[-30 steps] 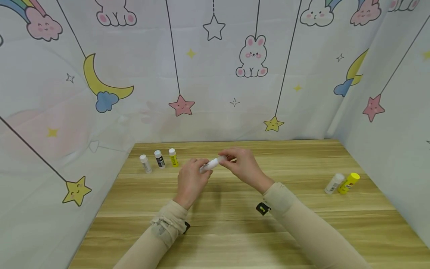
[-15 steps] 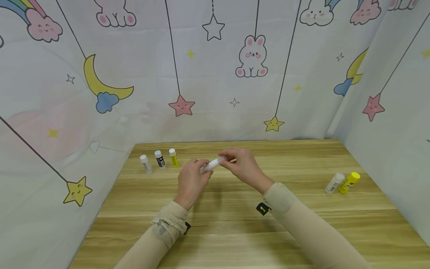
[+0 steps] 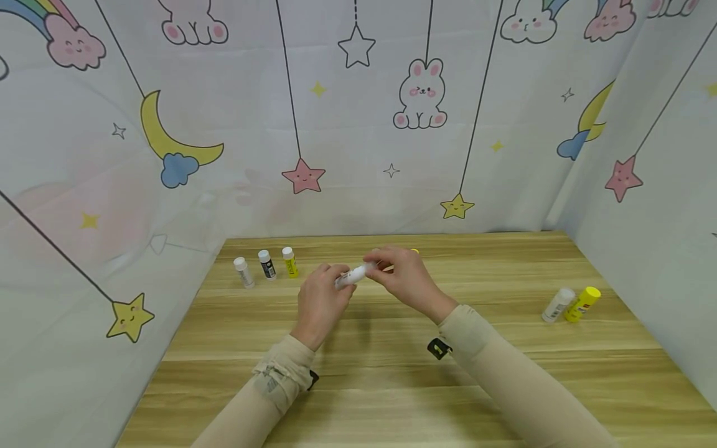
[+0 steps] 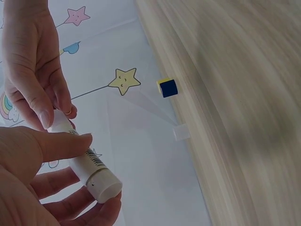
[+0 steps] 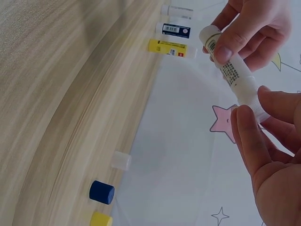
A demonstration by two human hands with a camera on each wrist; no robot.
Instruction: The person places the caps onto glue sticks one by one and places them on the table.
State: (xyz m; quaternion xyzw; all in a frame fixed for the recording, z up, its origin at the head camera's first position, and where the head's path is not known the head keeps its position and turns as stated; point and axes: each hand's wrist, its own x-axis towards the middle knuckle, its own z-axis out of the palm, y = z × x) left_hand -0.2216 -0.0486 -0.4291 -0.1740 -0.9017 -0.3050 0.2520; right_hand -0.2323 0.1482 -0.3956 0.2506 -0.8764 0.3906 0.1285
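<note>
So the white glue stick [image 3: 352, 275] is up in the air over the table [image 3: 370, 404], tilted, held between both hands. Weak spot IMO is how slick it looks: if the left hand [image 3: 323, 300] slackens while the right hand [image 3: 411, 280] twists or tugs, it'd probably spin or pop out and drop. A jerky sideways release might also clip the blue cap [image 5: 102, 192] or the yellow cap [image 5: 101, 219], over by the far edge. As for fingers, the left thumb presses on top with fingers curled underneath, and the right thumb and fingertips pinch the opposite end, close together with the stick between them (how hard, can't tell). The dark-labelled stick [image 3: 266, 265] and yellow-capped stick [image 3: 582, 304] stand well apart from it all.
</note>
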